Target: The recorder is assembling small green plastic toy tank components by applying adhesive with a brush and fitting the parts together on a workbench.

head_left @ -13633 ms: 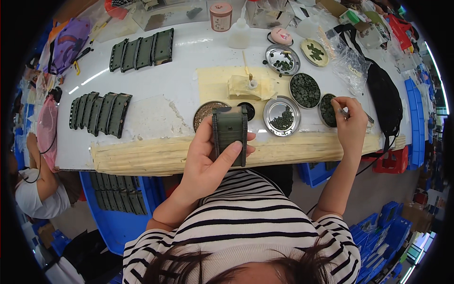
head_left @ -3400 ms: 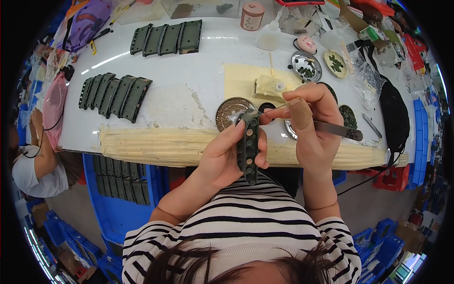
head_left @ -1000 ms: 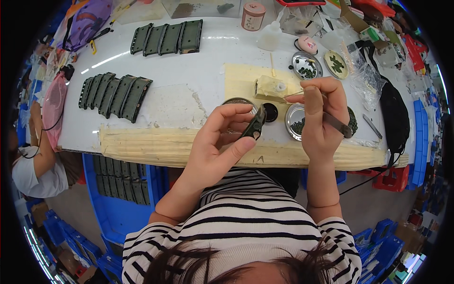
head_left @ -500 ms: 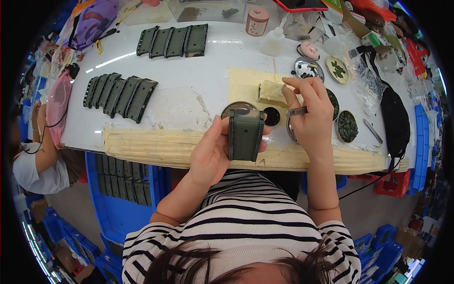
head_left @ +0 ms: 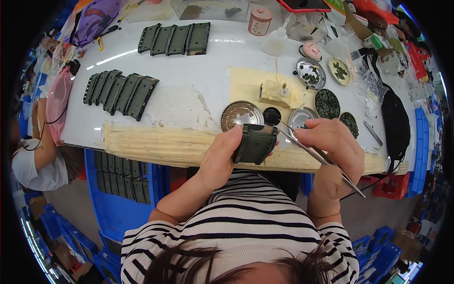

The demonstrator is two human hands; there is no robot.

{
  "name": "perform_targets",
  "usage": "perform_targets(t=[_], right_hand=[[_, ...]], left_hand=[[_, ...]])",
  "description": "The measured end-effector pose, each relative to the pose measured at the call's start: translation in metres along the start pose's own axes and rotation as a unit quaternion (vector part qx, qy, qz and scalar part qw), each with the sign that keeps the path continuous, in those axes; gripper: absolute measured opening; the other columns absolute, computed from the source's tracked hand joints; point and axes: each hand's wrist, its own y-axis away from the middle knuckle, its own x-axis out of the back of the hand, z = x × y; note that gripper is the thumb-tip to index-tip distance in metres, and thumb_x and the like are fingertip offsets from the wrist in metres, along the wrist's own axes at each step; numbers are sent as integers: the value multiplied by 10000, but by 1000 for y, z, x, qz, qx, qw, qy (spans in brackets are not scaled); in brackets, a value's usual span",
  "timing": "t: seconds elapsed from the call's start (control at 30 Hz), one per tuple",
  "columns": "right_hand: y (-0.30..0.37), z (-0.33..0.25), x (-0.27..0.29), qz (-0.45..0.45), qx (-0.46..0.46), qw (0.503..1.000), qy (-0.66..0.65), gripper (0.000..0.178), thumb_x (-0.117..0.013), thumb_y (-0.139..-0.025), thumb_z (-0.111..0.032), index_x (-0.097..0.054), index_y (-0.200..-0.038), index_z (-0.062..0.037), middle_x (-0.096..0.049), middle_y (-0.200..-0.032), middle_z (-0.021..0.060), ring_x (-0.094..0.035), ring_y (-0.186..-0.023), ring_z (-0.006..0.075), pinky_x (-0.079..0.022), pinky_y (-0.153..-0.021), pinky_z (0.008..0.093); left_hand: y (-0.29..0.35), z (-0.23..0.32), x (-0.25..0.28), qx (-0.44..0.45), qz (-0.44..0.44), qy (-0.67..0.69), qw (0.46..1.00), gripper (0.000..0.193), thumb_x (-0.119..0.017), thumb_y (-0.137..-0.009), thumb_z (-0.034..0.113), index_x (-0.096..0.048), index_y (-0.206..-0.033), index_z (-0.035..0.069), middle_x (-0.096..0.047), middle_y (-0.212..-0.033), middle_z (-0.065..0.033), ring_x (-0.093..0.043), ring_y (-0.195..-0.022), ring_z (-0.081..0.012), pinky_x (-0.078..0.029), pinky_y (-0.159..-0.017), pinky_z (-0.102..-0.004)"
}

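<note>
Left hand closed round a green tracked piece, thumb at its upper left edge; piece sits above the near edge of the surface. Right hand pinches steel tweezers, tips close by the piece's right side; contact unclear. Just beyond: round dish of brown bits, small black pot. Two rows of similar pieces farther left.
</note>
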Motion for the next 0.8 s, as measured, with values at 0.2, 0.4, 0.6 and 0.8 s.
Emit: perform_targets(t=[0.2, 0.4, 0.6, 0.8], right_hand=[[0, 7, -12, -70, 30, 996, -46, 310, -793, -669, -97, -714, -965, -45, -626, -775, 66, -583, -709, 223, -473, -644, 324], [-2, 11, -18, -69, 34, 996, -33, 239, -783, -695, -137, -718, -909, -54, -631, -767, 34, -564, -680, 196, -431, -653, 299], [-2, 11, -19, -73, 34, 996, -35, 178, -717, -721, -99, -707, -867, 3, -611, -734, 66, -508, -662, 211, -397, -652, 326], [-5, 11, -20, -86, 77, 993, 5, 252, -788, -672, -131, -703, -895, -49, -613, -741, 41, -553, -672, 202, -418, -644, 305]], left_hand=[[3, 0, -6, -35, 36, 7, 999, 528, -249, -1034, 322, -564, -1193, -70, -648, -1089, -137, -611, -987, -170, -465, -903, -294], [5, -3, -1, -22, 11, -9, 1000, 496, -251, -1032, 321, -537, -1215, -40, -595, -1186, -135, -551, -1113, -199, -397, -982, -351], [4, -1, -2, -33, -2, -4, 999, 483, -257, -1034, 309, -539, -1205, -44, -594, -1171, -129, -547, -1100, -190, -394, -975, -342], [5, -4, 0, -53, -5, 25, 998, 448, -239, -1045, 263, -547, -1161, -42, -600, -1119, -126, -548, -1059, -178, -399, -952, -334]])
